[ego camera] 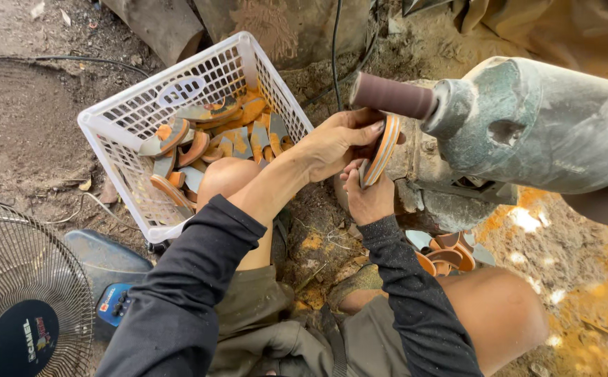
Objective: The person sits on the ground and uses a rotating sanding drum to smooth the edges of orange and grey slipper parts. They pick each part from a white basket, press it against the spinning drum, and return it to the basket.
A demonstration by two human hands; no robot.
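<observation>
Sleeves nearest; left hand (332, 143) half hides sole (381, 150); right hand (368, 199) beneath.

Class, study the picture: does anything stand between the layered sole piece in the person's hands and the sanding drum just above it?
Nothing visible does. Both the left hand and right hand grip the sole piece, whose upper edge sits right under the sanding drum.

white lattice basket (119, 129) holds orange-and-grey soles (213, 136). the sole (381, 150) in the hands has orange and grey layered stripes. drum (393, 95) dull maroon-brown; motor (548, 126) grey-green, dusty. sleeves (185, 293) black, shorts (255, 307) olive. ground (590, 293) brown, dusted orange. fan (17, 293) grey wire, dark hub.
</observation>
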